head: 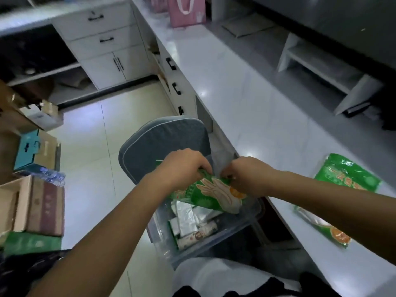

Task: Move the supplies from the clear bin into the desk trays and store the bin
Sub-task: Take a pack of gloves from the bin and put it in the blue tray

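Pinching the top edge of a green packet, the left hand and right hand hold it just above the clear bin — fingers curled onto the film at both upper corners. It looks light, limp and slick, so a grip along the sealed edge should serve best. Two similar packets lie on the desk — small boxes remain in the bin.

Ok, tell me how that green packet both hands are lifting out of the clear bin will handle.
Probably floppy: the green packet sags below where the left hand and right hand pinch its top edge. Likely light, since fingertips alone carry it. Its glossy film may be slippery, so a pinch could slide. The clear bin sits beneath it.
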